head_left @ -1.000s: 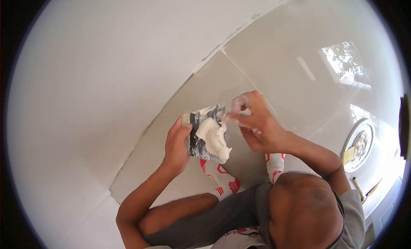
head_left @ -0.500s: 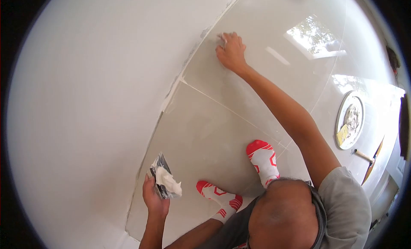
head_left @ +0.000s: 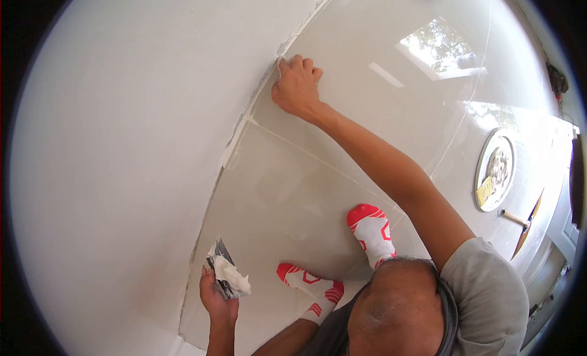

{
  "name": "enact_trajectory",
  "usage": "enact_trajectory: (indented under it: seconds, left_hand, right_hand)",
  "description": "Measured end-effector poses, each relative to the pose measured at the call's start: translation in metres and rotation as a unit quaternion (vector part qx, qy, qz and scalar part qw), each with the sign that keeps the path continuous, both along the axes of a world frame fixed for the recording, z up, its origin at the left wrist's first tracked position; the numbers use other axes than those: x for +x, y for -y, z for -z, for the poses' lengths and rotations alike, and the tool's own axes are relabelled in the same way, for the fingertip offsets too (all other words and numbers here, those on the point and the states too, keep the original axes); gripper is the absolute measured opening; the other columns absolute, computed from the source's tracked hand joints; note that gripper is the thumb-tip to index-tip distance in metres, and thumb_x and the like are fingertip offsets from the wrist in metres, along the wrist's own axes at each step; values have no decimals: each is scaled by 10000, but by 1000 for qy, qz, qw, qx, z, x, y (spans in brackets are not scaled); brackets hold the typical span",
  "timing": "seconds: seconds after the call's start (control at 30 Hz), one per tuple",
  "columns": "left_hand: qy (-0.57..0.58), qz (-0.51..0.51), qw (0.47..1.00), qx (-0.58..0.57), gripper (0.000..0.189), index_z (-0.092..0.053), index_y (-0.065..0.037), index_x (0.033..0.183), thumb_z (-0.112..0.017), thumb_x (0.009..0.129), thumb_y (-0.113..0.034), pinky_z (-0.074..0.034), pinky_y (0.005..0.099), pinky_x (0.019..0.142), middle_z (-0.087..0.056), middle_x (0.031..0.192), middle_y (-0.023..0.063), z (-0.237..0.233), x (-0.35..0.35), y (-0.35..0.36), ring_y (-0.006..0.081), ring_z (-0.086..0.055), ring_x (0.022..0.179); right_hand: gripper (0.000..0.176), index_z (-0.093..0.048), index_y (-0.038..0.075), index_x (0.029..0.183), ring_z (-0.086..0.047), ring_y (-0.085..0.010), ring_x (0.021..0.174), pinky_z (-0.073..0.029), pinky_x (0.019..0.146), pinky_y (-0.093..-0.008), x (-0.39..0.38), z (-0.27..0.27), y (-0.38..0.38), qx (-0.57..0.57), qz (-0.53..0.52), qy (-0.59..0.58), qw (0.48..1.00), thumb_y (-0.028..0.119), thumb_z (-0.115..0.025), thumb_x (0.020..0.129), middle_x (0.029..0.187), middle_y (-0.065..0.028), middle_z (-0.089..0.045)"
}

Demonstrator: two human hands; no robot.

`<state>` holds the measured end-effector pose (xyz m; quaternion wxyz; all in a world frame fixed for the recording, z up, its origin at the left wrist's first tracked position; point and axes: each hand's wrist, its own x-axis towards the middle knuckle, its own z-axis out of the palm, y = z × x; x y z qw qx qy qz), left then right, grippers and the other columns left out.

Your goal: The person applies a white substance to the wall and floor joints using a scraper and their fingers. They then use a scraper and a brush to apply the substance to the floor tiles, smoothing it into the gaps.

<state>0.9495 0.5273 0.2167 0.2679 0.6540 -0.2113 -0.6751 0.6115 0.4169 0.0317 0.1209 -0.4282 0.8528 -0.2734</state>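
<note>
My left hand (head_left: 217, 298) is closed round a putty knife (head_left: 219, 252) with a heap of white paste (head_left: 232, 276) on it; the handle is hidden. It is held above the floor near the foot of the white wall (head_left: 122, 142). My right hand (head_left: 298, 87) is stretched far forward to the joint (head_left: 260, 90) between wall and tiles. Its fingers are curled, with the fingertips at the joint; whatever they may pinch is hidden. White filler lines parts of this joint and the seam between tiles (head_left: 293, 142).
Glossy beige floor tiles (head_left: 275, 209) reflect a window. To the right lies a round white lid (head_left: 510, 154) with smeared material and a yellow piece (head_left: 485, 189). A wooden-handled tool (head_left: 515, 218) is beside it. My socked feet (head_left: 370, 230) stand on the tiles.
My right hand has moved left from over the tile to the wall joint. The left hand still holds the paste-loaded putty knife, now slightly lower and further left in view.
</note>
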Motion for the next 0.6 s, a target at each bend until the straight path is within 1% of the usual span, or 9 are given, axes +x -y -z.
enact_trajectory:
  seconds: [0.03,0.1,0.17,0.2,0.27,0.4,0.5,0.57,0.6]
  left_hand:
    - [-1,-1,1000,0,298,-433,-72,1087,-394,822,-202,-434,324,777,-534,953,45,-2,-1,1,178,-532,885]
    - [2,0,1000,0,302,-432,-72,1094,-393,826,-203,-434,317,771,-533,954,46,-5,-2,1,175,-531,882]
    - [9,-3,1000,-6,285,-465,-82,1078,-404,838,-223,-441,307,751,-545,938,28,-5,1,-1,155,-535,869]
    - [15,-3,1000,-12,272,-499,-93,1062,-414,851,-243,-449,298,731,-557,923,11,-6,2,-2,135,-539,855]
    - [13,3,1000,-16,276,-498,-94,1065,-413,853,-249,-450,298,729,-556,921,9,-6,5,-3,135,-539,852]
    - [18,9,1000,-12,279,-497,-100,1070,-414,856,-259,-452,294,721,-552,917,5,-9,9,-7,133,-538,842]
    - [11,-20,1000,-5,290,-449,-71,1063,-390,818,-216,-432,307,751,-527,927,32,-14,11,-11,155,-526,864]
    - [13,-24,1000,-6,293,-450,-72,1063,-390,815,-216,-432,305,749,-526,924,31,-14,17,-15,154,-526,860]
    - [17,-23,1000,-7,295,-450,-74,1062,-391,811,-217,-433,303,746,-525,921,30,-15,19,-17,152,-525,857]
  right_hand:
    - [443,-528,20,1092,-366,-314,966,-268,790,-434,3,-2,-1,16,-31,41,999,111,-540,659,1023,-173,-437]
    - [447,-527,33,1106,-364,-314,983,-266,803,-432,-5,-5,0,21,-26,45,998,134,-532,670,1029,-172,-439]
    - [457,-524,53,1130,-362,-312,1000,-260,818,-435,-28,2,8,1,57,23,998,160,-520,686,1042,-161,-442]
    - [457,-524,53,1130,-362,-312,1000,-260,818,-435,-40,5,11,1,53,23,998,160,-520,686,1042,-161,-442]
    - [474,-512,62,1154,-359,-310,1006,-259,819,-445,-58,6,17,-6,92,4,996,167,-510,692,1055,-152,-441]
    - [496,-495,67,1177,-359,-312,1006,-258,819,-446,-58,3,21,19,58,1,998,159,-508,689,1052,-150,-442]
    - [485,-507,61,1163,-360,-310,1003,-257,815,-437,-29,3,17,31,54,-14,998,148,-509,687,1039,-151,-447]
    - [468,-510,40,1147,-350,-316,1013,-252,813,-441,-5,-3,7,54,-3,14,998,146,-512,691,1038,-155,-443]
    - [468,-510,40,1147,-350,-316,1013,-252,813,-441,3,-6,0,53,-8,11,998,146,-512,691,1038,-155,-443]
